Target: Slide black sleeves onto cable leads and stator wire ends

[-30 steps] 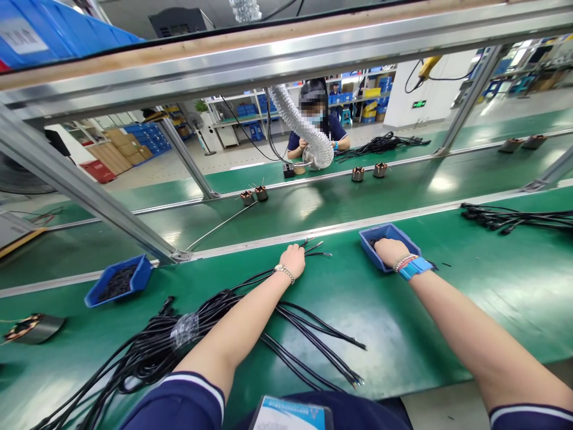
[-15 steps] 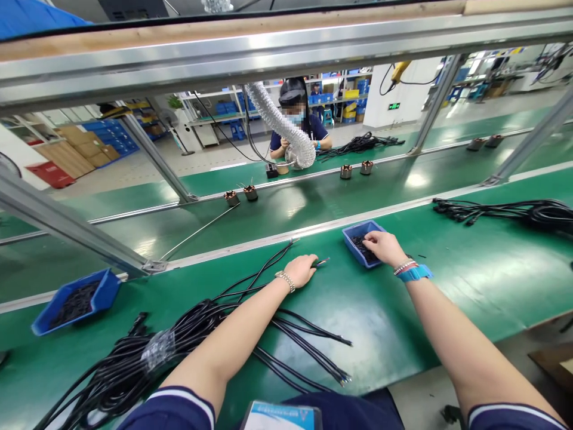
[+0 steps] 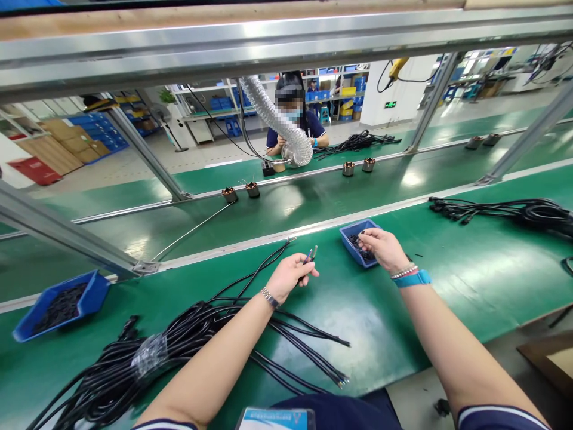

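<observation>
My left hand (image 3: 293, 276) is closed round the end of a black cable, whose coloured wire tips (image 3: 314, 253) stick up past the fingers. Its fingers are above the green bench. Over the small blue bin (image 3: 348, 247), my right hand (image 3: 385, 249) pinches what looks like a small black piece at the fingertips. Many short black pieces (image 3: 366, 255) lie in that bin, partly covered by the hand. Beneath and beside my left forearm spreads a bundle of black cables (image 3: 188, 334), wrapped with clear plastic (image 3: 151, 355), its loose ends pointing right.
Another blue bin (image 3: 96, 294) with black pieces stands at the left. A second cable bundle (image 3: 528, 210) lies at the far right. Metal posts (image 3: 145, 152) rise beyond the bench edge. Several copper-wound motor cores (image 3: 230, 194) stand farther off, where a co-worker (image 3: 319, 128) sits behind a silver hose (image 3: 280, 119).
My left hand has lifted and turned, raising the cable end so its wire tips point upward. My right hand has risen slightly from inside the bin, fingertips pinched.
</observation>
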Available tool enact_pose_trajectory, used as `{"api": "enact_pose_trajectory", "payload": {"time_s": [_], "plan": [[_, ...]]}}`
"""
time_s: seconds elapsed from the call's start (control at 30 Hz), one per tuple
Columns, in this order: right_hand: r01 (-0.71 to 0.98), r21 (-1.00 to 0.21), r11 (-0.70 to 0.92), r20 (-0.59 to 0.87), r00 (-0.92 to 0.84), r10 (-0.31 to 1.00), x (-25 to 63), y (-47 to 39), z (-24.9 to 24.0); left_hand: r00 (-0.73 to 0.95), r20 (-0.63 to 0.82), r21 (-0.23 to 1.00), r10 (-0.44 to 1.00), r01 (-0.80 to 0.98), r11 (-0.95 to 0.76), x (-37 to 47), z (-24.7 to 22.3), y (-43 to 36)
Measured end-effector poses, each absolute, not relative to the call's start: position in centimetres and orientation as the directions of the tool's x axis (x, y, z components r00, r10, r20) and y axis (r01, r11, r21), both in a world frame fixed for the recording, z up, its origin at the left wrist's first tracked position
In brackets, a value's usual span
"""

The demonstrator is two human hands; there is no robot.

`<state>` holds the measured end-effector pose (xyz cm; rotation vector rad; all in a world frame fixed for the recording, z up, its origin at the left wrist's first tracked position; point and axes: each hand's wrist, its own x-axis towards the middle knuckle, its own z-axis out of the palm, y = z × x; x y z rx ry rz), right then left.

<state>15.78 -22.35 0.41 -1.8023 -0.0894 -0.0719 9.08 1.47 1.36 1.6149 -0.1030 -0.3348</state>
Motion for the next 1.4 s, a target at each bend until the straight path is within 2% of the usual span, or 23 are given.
{"api": "enact_pose_trajectory", "payload": {"time_s": [0.1, 0.17, 0.43, 0.6, 0.77, 0.83, 1.27, 1.4], "plan": [[0.09, -0.994, 0.068, 0.095, 0.992, 0.078, 13.8, -19.7, 1.4, 0.956, -0.154, 0.987, -0.252, 0.163, 0.014, 8.4, 1.9, 1.5], [0.103, -0.984, 0.142, 0.117, 0.988, 0.101, 12.4, -17.7, 1.8, 0.958, -0.146, 0.987, -0.247, 0.159, 0.032, 8.1, 2.2, 1.6], [0.253, -0.966, -0.05, 0.24, 0.953, 0.186, 9.4, -12.8, 1.9, 0.947, -0.135, 0.989, -0.291, 0.144, 0.011, 7.2, 2.7, 1.9], [0.216, -0.976, 0.014, 0.213, 0.95, 0.23, 9.0, -12.7, 1.9, 0.951, -0.139, 0.99, -0.277, 0.14, -0.017, 6.9, 2.8, 1.8], [0.13, -0.965, 0.227, 0.149, 0.986, 0.069, 8.8, -13.5, 2.7, 0.968, -0.141, 0.99, -0.208, 0.137, -0.032, 6.7, 3.0, 1.5], [0.119, -0.955, 0.27, 0.142, 0.988, 0.067, 8.7, -13.6, 2.9, 0.97, -0.141, 0.99, -0.2, 0.137, -0.033, 6.6, 3.1, 1.4], [0.185, -0.975, 0.124, 0.2, 0.972, 0.123, 8.1, -13.9, 3.5, 0.971, -0.139, 0.99, -0.196, 0.129, -0.062, 6.4, 2.9, 1.5], [0.196, -0.978, 0.073, 0.204, 0.972, 0.119, 7.9, -14.2, 3.5, 0.983, -0.119, 0.993, -0.141, 0.116, -0.03, 6.4, 2.7, 1.4]]}}
